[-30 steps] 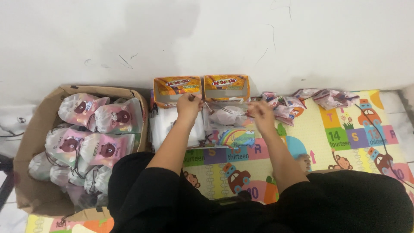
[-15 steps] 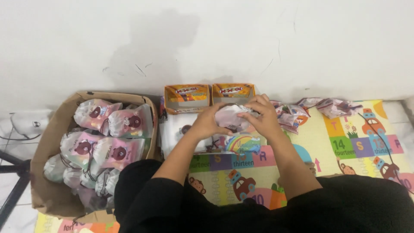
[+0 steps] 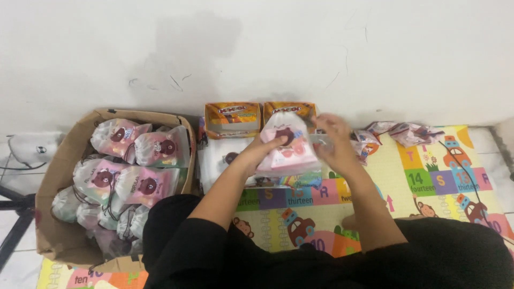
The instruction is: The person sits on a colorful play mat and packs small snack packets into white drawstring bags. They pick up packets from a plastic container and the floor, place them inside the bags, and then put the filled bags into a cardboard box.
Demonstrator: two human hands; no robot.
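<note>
Both of my hands hold up a small white and pink drawstring pouch with a brown bear face on it, in front of two orange boxes. My left hand grips its left side with the thumb on its front. My right hand grips its right edge. Under the pouch lies a stack of flat white pouches on the colourful play mat. My black sleeves and lap fill the bottom of the view.
A cardboard box at the left is full of several filled bear pouches. Two orange snack boxes stand against the white wall. More pouches lie at the right on the mat. A cable and a black stand are at far left.
My hands have lifted the bear pouch off the mat and raised it in front of the orange boxes. The view has shifted slightly.
</note>
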